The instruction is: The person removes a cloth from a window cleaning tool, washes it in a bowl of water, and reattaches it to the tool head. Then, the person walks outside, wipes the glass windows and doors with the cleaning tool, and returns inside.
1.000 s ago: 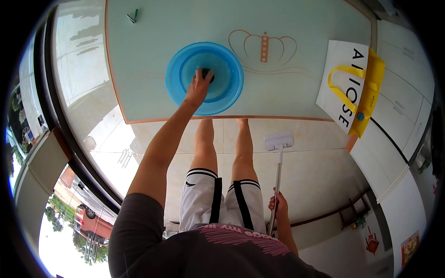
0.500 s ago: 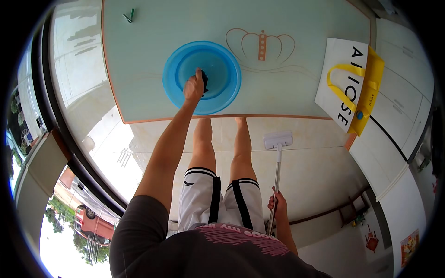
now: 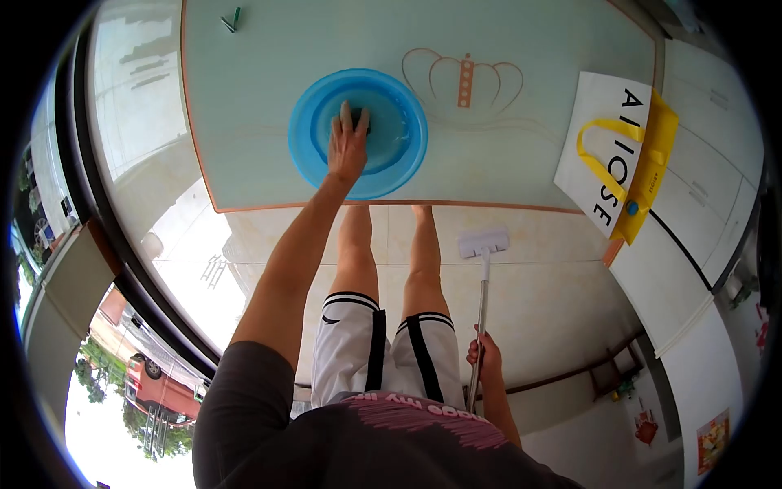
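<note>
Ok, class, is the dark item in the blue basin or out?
In: the dark item is within the rim of the blue basin, held by the left hand.

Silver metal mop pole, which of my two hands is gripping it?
Your bare right hand, closed around the silver metal mop pole. Your bare left hand is instead in the round blue plastic basin, fingers on a small black object.

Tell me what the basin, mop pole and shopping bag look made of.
Basin: smooth plastic, judging by its even blue colour and moulded-looking rim. Mop pole: probably polished metal, given its silvery sheen. Shopping bag: coated paper or plastic; its flat printed panel looks stiff but doesn't settle which.
</note>
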Available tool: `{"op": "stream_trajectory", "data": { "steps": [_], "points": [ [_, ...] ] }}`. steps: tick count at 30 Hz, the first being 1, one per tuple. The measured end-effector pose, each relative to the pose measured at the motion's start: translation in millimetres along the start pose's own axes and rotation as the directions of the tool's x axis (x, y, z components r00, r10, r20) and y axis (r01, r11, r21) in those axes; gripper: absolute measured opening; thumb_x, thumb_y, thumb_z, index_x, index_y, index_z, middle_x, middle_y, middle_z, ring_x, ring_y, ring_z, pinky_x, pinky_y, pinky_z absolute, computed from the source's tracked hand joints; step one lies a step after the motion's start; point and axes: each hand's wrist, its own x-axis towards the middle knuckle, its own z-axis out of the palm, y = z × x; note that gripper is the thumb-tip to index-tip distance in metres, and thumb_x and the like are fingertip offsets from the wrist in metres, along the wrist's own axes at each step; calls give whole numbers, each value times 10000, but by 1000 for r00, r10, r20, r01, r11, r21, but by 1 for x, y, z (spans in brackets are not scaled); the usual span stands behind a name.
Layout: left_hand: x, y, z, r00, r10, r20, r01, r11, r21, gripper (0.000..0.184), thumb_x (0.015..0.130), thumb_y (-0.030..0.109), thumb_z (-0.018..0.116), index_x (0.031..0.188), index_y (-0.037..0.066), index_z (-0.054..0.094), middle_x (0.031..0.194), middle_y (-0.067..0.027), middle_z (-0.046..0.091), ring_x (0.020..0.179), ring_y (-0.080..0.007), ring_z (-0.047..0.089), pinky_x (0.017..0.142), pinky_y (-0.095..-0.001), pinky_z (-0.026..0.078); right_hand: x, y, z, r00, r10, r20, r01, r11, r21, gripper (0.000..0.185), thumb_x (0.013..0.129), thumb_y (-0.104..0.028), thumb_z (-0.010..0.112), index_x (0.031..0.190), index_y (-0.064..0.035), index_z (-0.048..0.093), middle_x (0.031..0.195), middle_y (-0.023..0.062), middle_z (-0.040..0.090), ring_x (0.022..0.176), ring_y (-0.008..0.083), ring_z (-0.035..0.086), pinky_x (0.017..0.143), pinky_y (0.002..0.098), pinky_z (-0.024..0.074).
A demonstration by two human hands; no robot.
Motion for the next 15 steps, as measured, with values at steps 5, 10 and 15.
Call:
{"op": "stream_trajectory", "data": {
  "steps": [5,10,15],
  "points": [
    [23,-26,3,992,-114,51,121,977,-174,294,779,-26,506,1048,91,505,1040,-212,516,856,-400,572,674,-454,498,1,-3,3,1000,0,-4,0,1000,-10,279,909,-249,456,1147,-106,483,599,6,455,448,96,384,403,244,323],
    [26,-21,-3,947,-278,161,296,950,-99,156,835,125,516,969,45,516,798,-209,624,715,-381,613,597,-462,497,3,-2,6,999,-4,-33,4,1000,11,287,906,-232,460,1161,-104,482,587,9,449,436,97,376,396,244,314],
    [19,-11,-11,845,-465,263,506,855,-113,301,868,337,503,893,54,601,789,-219,627,764,-398,603,634,-469,477,1,-2,5,1000,-8,-25,8,1000,10,288,909,-234,458,1164,-101,478,592,5,449,436,95,376,398,244,316]
  ]
}}
